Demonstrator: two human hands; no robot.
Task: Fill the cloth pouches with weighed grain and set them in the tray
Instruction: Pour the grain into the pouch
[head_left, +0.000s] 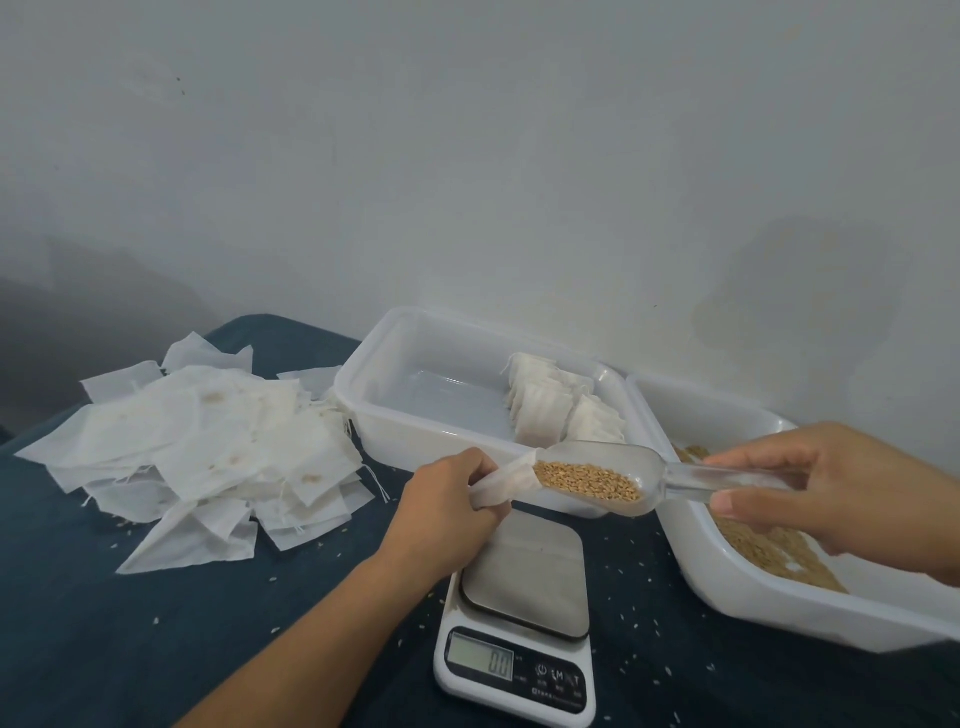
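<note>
My left hand (447, 506) grips an empty cloth pouch (506, 483) by its side, fingers curled round it, with the mouth turned to the right. My right hand (810, 483) pinches the handle of the clear scoop (613, 475) between thumb and fingers; the scoop's tip is at the pouch mouth and it carries a load of grain (587, 480). Both are held in the air above the scale (519, 613), whose display shows zero.

The risk I see is spilling: if I tip the scoop before the tip is really inside the mouth, grain will fall on the scale plate and the dark cloth (some loose grains already lie there). The soft mouth may also fold shut.

Filled pouches (556, 410) stand in the tray (363, 410).
</note>
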